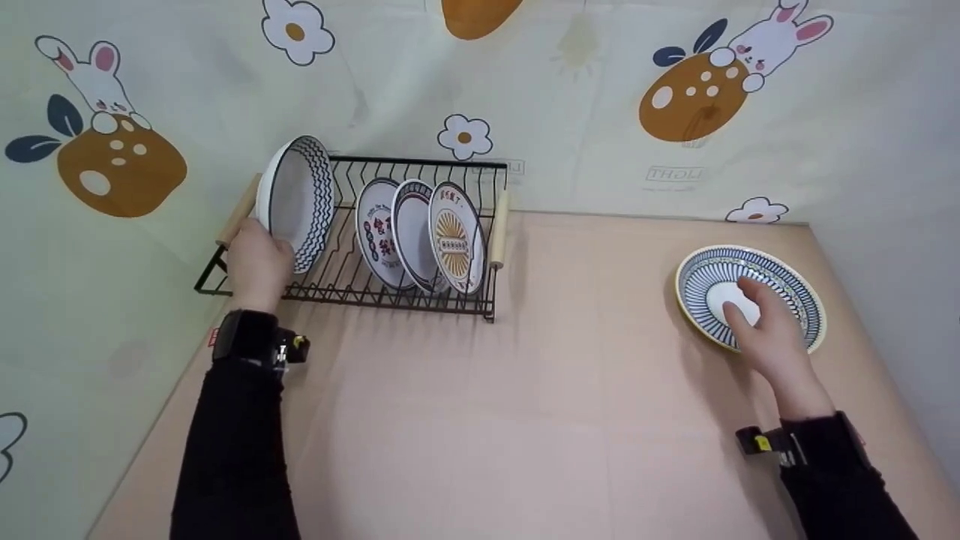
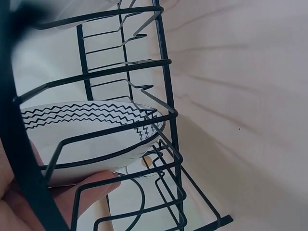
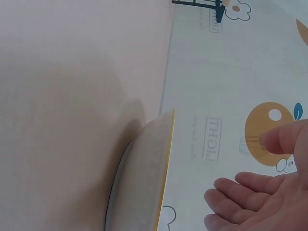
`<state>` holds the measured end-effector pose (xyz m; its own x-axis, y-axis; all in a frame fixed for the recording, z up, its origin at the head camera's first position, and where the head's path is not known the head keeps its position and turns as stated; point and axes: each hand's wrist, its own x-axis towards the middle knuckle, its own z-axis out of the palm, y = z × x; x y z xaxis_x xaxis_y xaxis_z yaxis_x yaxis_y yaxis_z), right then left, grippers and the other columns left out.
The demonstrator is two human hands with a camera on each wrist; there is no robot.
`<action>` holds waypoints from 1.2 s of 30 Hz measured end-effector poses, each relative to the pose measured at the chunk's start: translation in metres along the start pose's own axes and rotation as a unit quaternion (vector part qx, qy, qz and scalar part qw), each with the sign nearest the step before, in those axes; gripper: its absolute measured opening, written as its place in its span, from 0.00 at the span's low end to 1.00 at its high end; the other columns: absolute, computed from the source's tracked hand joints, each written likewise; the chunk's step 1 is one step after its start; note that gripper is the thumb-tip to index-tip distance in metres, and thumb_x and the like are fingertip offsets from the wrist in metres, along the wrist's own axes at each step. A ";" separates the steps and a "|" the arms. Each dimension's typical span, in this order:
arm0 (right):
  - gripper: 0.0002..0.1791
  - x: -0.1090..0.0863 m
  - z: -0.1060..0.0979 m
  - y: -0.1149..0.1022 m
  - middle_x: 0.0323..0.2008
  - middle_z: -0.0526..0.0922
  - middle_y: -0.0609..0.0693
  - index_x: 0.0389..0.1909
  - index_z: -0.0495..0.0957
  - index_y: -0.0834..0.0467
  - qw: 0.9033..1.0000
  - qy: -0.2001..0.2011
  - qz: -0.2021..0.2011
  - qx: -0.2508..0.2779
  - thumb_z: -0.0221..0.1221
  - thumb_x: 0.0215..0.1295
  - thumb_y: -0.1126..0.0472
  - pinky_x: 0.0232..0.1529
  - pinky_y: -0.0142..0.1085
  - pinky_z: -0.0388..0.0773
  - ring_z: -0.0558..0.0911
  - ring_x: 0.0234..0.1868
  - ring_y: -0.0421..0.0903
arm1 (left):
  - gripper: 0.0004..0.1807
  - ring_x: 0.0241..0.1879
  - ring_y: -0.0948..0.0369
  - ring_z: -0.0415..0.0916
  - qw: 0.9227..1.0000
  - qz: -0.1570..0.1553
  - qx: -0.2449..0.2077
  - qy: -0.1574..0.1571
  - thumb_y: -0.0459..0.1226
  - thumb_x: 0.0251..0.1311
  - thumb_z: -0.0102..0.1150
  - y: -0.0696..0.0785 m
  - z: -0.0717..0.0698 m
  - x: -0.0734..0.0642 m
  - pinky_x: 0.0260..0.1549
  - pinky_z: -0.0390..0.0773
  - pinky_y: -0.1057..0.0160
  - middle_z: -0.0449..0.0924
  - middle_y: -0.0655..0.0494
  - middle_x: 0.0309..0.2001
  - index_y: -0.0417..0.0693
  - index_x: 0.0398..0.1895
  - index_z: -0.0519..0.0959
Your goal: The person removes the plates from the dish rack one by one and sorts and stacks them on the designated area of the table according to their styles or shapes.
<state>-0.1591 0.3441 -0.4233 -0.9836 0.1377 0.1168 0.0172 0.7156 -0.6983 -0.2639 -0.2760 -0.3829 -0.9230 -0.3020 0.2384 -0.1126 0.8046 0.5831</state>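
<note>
On the left, my left hand (image 1: pixel 259 262) grips the lower left edge of a white bowl (image 1: pixel 279 187) with black zigzag lines inside its rim. The bowl stands on edge at the left end of a black wire dish rack (image 1: pixel 345 300); the left wrist view shows the bowl (image 2: pixel 86 139) behind the wires, thumb and fingers (image 2: pixel 91 192) on its rim. At the right, my right hand (image 1: pixel 772 337) hovers over a blue-striped, yellow-rimmed dish (image 1: pixel 697 300). In the right wrist view its fingers (image 3: pixel 240 197) are spread apart from the dish (image 3: pixel 144 173), holding nothing.
Three patterned plates stand upright in the rack's right half: a red-lettered plate (image 1: pixel 379 232), a dark-rimmed plate (image 1: pixel 416 232) and a yellow-sunburst plate (image 1: pixel 457 240). The rack has wooden handles (image 1: pixel 500 229) at its ends. A printed cloth wall (image 1: pixel 570 97) borders the pinkish tabletop (image 1: pixel 480 420).
</note>
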 end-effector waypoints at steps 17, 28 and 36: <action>0.29 0.006 0.022 -0.018 0.64 0.66 0.74 0.67 0.61 0.75 0.998 0.022 -0.055 0.004 0.53 0.72 0.62 0.67 0.60 0.57 0.62 0.67 0.69 | 0.20 0.48 0.30 0.75 1.000 -0.007 -0.018 0.019 0.28 0.63 0.42 0.003 0.000 -0.001 0.44 0.77 0.34 0.74 0.21 0.50 0.18 0.54 0.68; 0.30 0.007 0.030 -0.025 0.65 0.66 0.73 0.67 0.61 0.75 0.997 0.025 -0.071 -0.003 0.56 0.70 0.62 0.67 0.59 0.59 0.63 0.67 0.68 | 0.21 0.51 0.30 0.73 0.999 -0.020 -0.024 0.026 0.28 0.63 0.42 -0.001 0.003 0.000 0.49 0.75 0.34 0.73 0.21 0.53 0.18 0.55 0.67; 0.31 0.007 0.034 -0.027 0.64 0.67 0.73 0.66 0.62 0.75 0.995 0.029 -0.095 0.007 0.57 0.69 0.61 0.67 0.59 0.59 0.64 0.67 0.68 | 0.25 0.57 0.32 0.70 0.997 -0.033 -0.057 0.046 0.27 0.64 0.39 -0.005 0.003 -0.004 0.56 0.71 0.36 0.70 0.23 0.58 0.21 0.63 0.64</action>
<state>-0.1724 0.3026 -0.4280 -0.9568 0.0413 0.2877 -0.1701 0.7229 -0.6696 -0.2612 -0.2774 -0.3889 -0.8768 -0.4025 0.2632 -0.1250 0.7193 0.6833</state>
